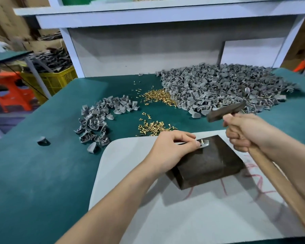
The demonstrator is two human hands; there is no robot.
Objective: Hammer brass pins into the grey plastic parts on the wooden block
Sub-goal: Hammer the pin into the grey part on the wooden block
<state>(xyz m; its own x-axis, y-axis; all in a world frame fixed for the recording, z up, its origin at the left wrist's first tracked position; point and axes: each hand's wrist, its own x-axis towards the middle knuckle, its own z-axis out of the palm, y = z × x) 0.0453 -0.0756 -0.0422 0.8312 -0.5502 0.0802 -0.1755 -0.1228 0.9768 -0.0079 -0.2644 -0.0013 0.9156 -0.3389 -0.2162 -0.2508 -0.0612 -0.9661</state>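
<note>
Pin (202, 141) upright in grey part (206, 143) — hammer (225, 110) raised, handle nearward

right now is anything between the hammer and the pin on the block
Nothing visible lies between the raised hammer and the brass pin. The left hand pinches the grey plastic part right beside it on the wooden block, close to the strike path.

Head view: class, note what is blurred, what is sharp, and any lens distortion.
Head view: hammer smeared by motion in the right hand; left hand, grey part and wooden block fairly sharp; wide-angle lens slants the shelf uprights.
</note>
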